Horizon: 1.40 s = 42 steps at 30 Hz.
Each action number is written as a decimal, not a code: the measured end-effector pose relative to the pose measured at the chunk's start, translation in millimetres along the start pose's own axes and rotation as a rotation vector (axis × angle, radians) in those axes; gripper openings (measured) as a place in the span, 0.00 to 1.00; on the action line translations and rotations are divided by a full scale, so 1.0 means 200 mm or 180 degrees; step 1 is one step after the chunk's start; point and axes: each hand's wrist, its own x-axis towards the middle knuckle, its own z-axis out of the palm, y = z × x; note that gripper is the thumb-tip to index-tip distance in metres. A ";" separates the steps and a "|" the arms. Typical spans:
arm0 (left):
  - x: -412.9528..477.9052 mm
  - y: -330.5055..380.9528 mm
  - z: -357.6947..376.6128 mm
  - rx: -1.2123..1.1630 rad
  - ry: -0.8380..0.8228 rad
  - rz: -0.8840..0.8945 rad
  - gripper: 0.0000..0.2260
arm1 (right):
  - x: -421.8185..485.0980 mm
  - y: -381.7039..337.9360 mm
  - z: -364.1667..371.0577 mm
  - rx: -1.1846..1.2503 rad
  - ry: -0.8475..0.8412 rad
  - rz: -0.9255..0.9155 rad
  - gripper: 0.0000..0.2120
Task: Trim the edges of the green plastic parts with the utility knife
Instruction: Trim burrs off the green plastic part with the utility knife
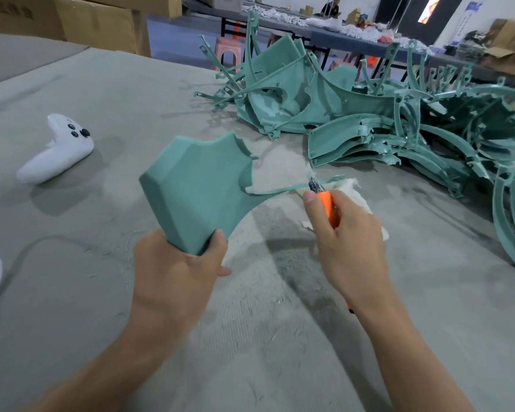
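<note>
a head-worn view looks down onto a grey cloth-covered desk (101,307). the left hand (182,266) grips the lower corner of a green plastic part (199,185), fingers and thumb curled round it, holding it tilted up off the desk at the centre of the view. the right hand (348,236) is closed round an orange utility knife (327,205), thumb laid along its side, blade pointing away from the person. a thin green strip (275,190) runs from the part's curved right edge across to the blade tip. the part therefore lies to the left of the knife hand, and the strip's long axis goes roughly left to right; the right hand is nearer its free end. this looks like an edge mid-trim. the blade is small and hard to make out, and the knife's rear is hidden in the palm. a white rag (360,191) lies beneath that hand. a pile of green plastic parts (384,120) at far right is cut off by the frame; a white handheld controller (57,150) rests at left.
</note>
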 end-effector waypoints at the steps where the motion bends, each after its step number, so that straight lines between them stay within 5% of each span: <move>1: 0.01 0.00 -0.01 -0.0099 -0.0074 -0.0028 0.06 | 0.00 -0.01 0.01 0.0015 -0.0040 0.0003 0.22; 6: 0.04 0.00 -0.04 -0.0581 -0.0420 -0.0176 0.05 | 0.00 -0.04 0.01 0.0875 -0.0286 0.0299 0.19; 9: 0.04 0.01 -0.04 -0.0784 -0.0654 -0.0348 0.06 | 0.00 -0.06 0.01 0.1655 -0.0660 0.0665 0.06; 16: 0.03 0.00 -0.03 -0.0894 -0.0970 -0.0471 0.09 | -0.01 -0.07 0.05 0.1752 -0.1193 0.0811 0.10; 30: 0.03 0.00 -0.05 -0.1140 -0.1094 -0.0533 0.11 | -0.01 -0.06 0.02 0.2588 -0.1093 0.1248 0.04; 42: 0.02 0.02 -0.04 -0.1068 -0.0730 0.0022 0.08 | -0.02 -0.06 0.00 0.1492 -0.0938 0.0510 0.16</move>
